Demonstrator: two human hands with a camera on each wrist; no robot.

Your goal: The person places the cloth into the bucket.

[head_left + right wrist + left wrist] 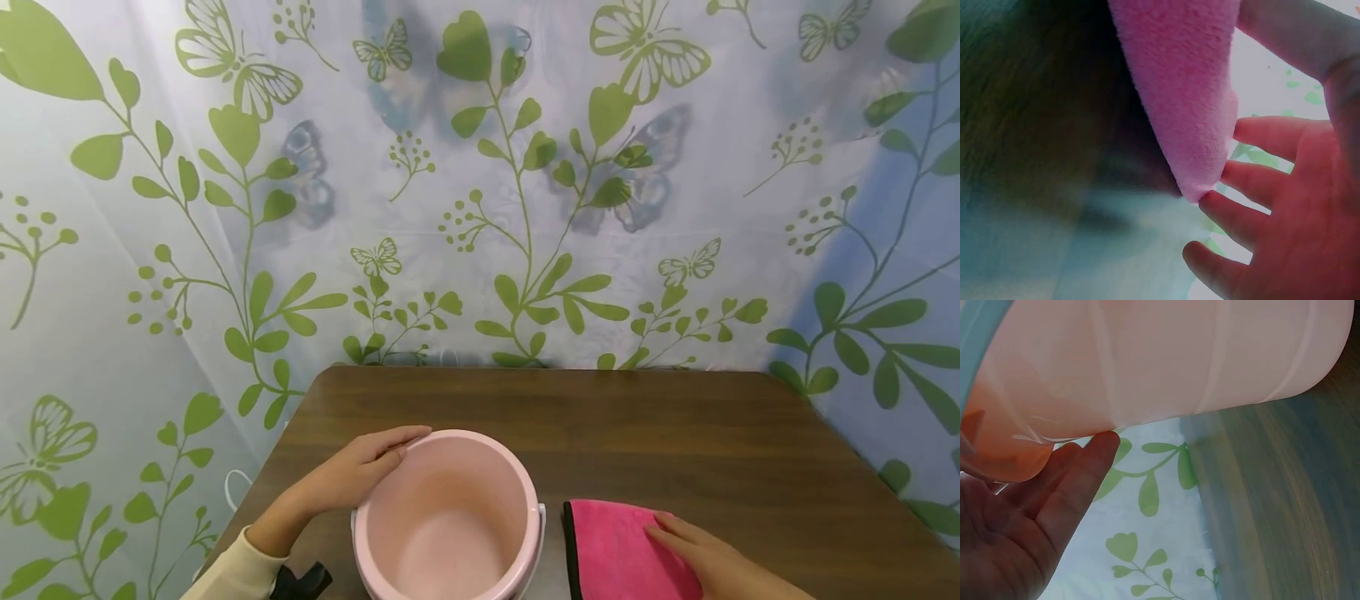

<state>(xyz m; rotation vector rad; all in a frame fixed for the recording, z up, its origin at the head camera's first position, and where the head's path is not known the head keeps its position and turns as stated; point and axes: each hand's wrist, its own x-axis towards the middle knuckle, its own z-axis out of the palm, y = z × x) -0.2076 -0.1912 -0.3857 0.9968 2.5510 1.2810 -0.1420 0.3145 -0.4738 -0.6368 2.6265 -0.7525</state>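
Observation:
A pale pink bucket [450, 533] stands upright at the table's near side, its inside bare. My left hand [360, 471] rests on the bucket's far-left rim. In the left wrist view, straight fingers of the left hand [1041, 512] touch the bucket's ribbed outer side [1166, 356]; the thumb is not clearly seen there. To the right of the bucket lies a folded bright pink cloth [622, 550] with a dark edge. My right hand [701, 554] touches its right side. The right wrist view shows that hand's spread, straight fingers [1260, 181] against the fuzzy cloth [1185, 81].
The brown wooden table [600, 433] extends behind and right of the bucket. A leaf-and-butterfly curtain [465, 208] hangs around it. Under the left forearm is a black object [300, 581], partly hidden. A grey-white surface [553, 550] shows between bucket and cloth.

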